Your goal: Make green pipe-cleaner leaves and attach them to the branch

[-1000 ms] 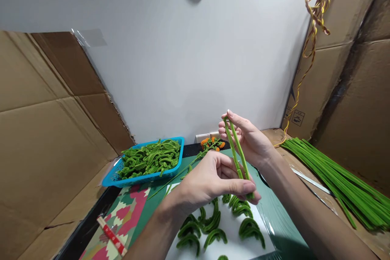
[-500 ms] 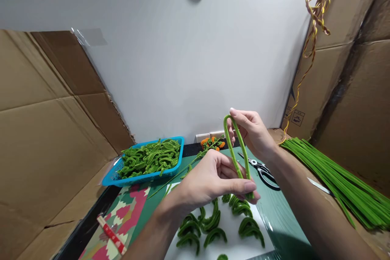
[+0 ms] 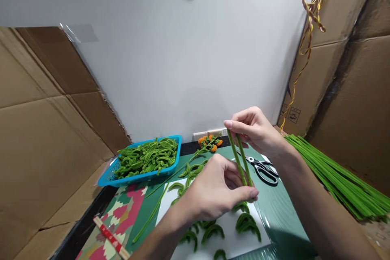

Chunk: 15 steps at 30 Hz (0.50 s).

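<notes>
Fingers of L hand (image 3: 213, 193) pinch green strip (image 3: 236, 154) low; R hand (image 3: 258, 134) holds up top, now hiding bend, prob. squeezing it.

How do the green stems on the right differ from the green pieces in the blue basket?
The green stems are long and nearly straight; the green pieces look shorter and are curved. The stems lie roughly side by side in a loose bundle, while the pieces are heaped in a tangle. The stems lie outside the blue basket; the pieces fill it. Both are green and grouped in quantity.
</notes>
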### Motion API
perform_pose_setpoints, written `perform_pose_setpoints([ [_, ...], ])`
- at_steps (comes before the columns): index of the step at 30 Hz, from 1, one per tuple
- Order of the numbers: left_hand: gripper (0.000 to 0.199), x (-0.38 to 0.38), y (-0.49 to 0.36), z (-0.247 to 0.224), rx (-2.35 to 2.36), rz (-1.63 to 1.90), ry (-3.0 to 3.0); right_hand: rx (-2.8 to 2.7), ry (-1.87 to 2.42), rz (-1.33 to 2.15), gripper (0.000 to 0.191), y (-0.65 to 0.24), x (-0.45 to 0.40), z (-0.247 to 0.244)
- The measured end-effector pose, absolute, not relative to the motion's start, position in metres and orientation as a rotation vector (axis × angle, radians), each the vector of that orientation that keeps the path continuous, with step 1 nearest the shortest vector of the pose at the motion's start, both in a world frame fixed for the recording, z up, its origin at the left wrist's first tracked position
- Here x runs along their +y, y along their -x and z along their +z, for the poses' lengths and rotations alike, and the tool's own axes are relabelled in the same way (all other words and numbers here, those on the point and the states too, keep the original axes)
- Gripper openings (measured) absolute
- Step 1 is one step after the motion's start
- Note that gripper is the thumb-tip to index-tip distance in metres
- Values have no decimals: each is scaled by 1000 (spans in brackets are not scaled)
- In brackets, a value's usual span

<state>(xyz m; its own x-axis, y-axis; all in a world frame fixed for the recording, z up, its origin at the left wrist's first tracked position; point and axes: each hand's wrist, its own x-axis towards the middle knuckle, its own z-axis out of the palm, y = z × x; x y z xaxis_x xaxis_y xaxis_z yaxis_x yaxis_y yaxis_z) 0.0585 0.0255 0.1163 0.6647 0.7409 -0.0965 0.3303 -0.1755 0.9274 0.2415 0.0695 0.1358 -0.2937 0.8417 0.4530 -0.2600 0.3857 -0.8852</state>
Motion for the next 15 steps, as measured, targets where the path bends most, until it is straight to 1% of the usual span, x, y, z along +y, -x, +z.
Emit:
perform_pose_setpoints([
  [4, 24, 13, -61, 121, 827, 430, -1725, -1393, 539, 1339, 49, -241, 60, 144],
  [11, 31, 0, -69, 117, 809, 455, -1686, -1390, 475, 1470, 47, -240, 48, 143],
  [12, 32, 0, -69, 118, 790, 466, -1674, -1374, 454, 1489, 43, -240, 48, 142],
  [15, 32, 4, -66, 121, 712, 490, -1648, -1305, 401, 1538, 25, -241, 48, 140],
])
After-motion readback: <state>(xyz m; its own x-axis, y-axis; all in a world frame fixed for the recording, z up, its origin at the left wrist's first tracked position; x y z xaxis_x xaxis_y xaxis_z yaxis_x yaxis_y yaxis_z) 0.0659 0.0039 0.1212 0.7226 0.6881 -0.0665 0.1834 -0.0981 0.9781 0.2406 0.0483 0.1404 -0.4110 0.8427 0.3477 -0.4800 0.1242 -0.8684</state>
